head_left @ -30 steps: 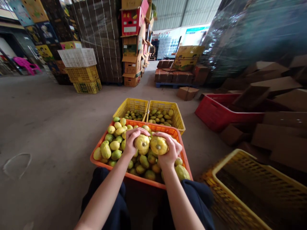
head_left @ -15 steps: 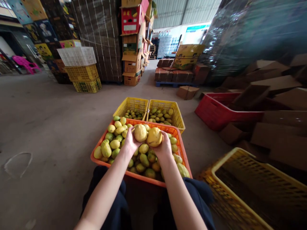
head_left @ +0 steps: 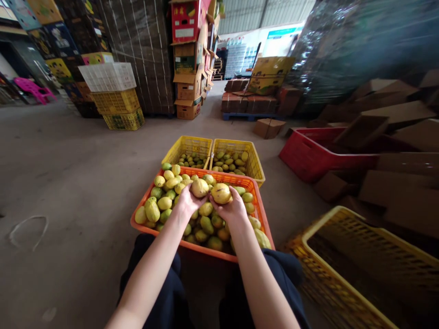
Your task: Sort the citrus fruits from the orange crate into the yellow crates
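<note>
My left hand [head_left: 187, 199] is closed around the lower left side of a pale yellow, rounded fruit [head_left: 199, 188]. Beside it, my right hand [head_left: 232, 205] cups another yellow fruit [head_left: 221, 193] with a dark streak across its front. Both fruits are held side by side with a small gap, and my fingertips come close together beneath them. Under the hands stands an orange crate [head_left: 261, 208], heaped with similar oval fruits [head_left: 206, 225], yellow to green. Some of the heap is hidden by my hands and forearms.
Two yellow crates [head_left: 253, 160] with more fruit stand behind the orange one. On the right are a large yellow crate [head_left: 338, 265], a red crate [head_left: 298, 153] and loose cardboard [head_left: 398, 192]. Stacked crates [head_left: 116, 103] and cartons [head_left: 187, 87] stand farther back.
Both fruits have turned in my hands: the left one looks tilted over, and the right one's dark streak now faces up. My hands stay over the orange crate.
</note>
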`<state>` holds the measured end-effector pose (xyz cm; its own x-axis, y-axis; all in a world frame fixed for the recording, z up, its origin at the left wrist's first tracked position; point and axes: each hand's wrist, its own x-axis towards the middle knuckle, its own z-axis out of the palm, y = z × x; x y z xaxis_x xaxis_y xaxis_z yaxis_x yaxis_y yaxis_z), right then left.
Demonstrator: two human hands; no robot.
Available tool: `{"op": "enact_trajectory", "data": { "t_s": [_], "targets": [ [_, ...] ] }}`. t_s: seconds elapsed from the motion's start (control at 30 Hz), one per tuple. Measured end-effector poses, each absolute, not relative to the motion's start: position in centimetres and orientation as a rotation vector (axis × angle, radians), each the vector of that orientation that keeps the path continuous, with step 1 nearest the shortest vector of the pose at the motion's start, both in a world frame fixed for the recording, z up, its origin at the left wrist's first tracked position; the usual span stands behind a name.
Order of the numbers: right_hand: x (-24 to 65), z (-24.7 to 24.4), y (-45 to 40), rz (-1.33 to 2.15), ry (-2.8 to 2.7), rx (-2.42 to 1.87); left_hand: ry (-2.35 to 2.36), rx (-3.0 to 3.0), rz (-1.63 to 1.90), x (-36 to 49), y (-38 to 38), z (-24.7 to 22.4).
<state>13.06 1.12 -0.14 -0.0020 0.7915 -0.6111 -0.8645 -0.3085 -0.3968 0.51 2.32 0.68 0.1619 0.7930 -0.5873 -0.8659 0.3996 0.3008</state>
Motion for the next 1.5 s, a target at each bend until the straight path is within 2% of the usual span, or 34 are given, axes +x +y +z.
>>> {"op": "enact_trajectory", "data": {
  "t_s": [0.37,0.57,1.2,1.33,1.5],
  "targets": [
    [13.2,1.6,-0.2,1.634,-0.030,-0.530,0.462,-0.017,1.384,0.6,1.1,2.0],
    [12.6,0.9,0.0,1.553,-0.005,-0.397,0.364,-0.100,1.468,1.9,1.1,1.7],
    [12.6,0.4,0.5,1.510,0.042,-0.374,0.475,0.054,1.528,2.8,1.8,0.9],
    [13.3,0.7,0.4,1.511,0.060,-0.376,0.531,0.068,1.413,2.8,1.5,0.4],
    [15.8,1.7,0.2,1.447,0.089,-0.391,0.817,0.256,0.940,2.6,0.7,-2.5]
  ]
}}
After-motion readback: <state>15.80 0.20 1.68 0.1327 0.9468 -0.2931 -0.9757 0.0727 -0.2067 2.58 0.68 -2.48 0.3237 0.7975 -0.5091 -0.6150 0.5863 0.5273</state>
